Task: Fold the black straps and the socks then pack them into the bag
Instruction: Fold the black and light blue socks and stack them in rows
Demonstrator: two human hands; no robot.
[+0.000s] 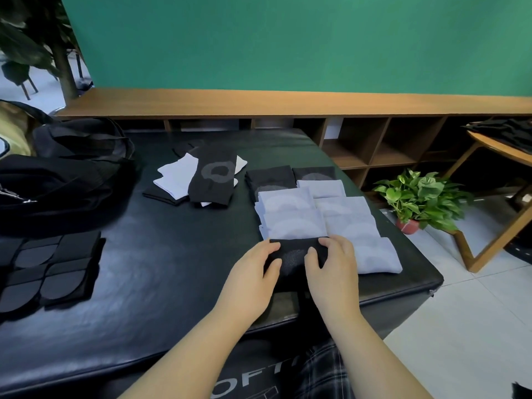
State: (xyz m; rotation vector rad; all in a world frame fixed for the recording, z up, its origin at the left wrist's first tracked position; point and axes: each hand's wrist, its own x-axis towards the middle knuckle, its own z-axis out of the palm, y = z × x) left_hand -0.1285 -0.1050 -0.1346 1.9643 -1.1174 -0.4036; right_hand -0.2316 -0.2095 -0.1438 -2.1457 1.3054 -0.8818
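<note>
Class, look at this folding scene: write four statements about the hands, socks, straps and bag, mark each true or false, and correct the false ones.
1. Both hands (left hand, right hand) hold a black sock. True.
2. The folded white socks lie left of the hands. False: they lie beyond and to the right.
3. The black bag is at the table's left. True.
4. The folded black straps sit inside the bag. False: they lie on the table.

Black sock (293, 254), white socks (290, 214), green wall (288, 38), black bag (66, 168)
</note>
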